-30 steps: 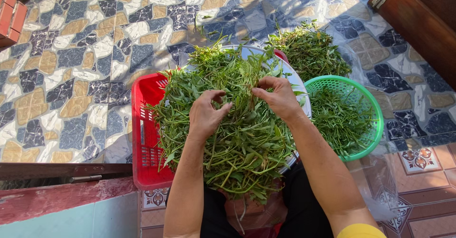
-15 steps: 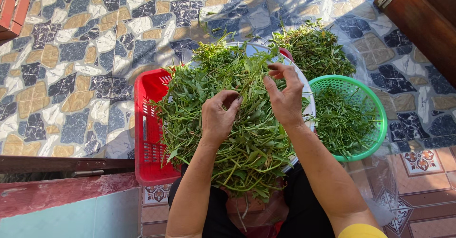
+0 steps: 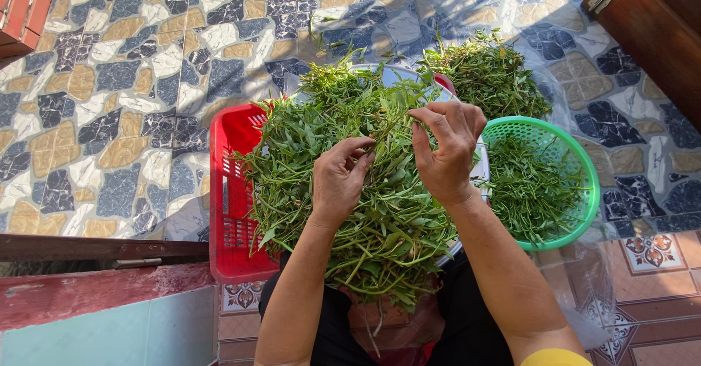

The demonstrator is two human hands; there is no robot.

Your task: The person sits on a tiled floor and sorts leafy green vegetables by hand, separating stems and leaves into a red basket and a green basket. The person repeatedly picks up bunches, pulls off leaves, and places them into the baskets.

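I saw both hands over the pile of greens (image 3: 365,191), which lay on a round tray on the lap, between a red crate (image 3: 234,191) and a green basket (image 3: 577,154). The left hand (image 3: 339,183) and the right hand (image 3: 445,150) were close together, each pinching the same thin stem (image 3: 387,136) at the top of the pile. I judged this as the step of picking one stem apart; the next move would need a short snap or pull with the fingertips. The leaves were narrow and soft, the stems long and bendable. The basket was of plastic mesh and held trimmed greens; a second heap (image 3: 485,74) lay on the patterned floor (image 3: 109,117) behind.
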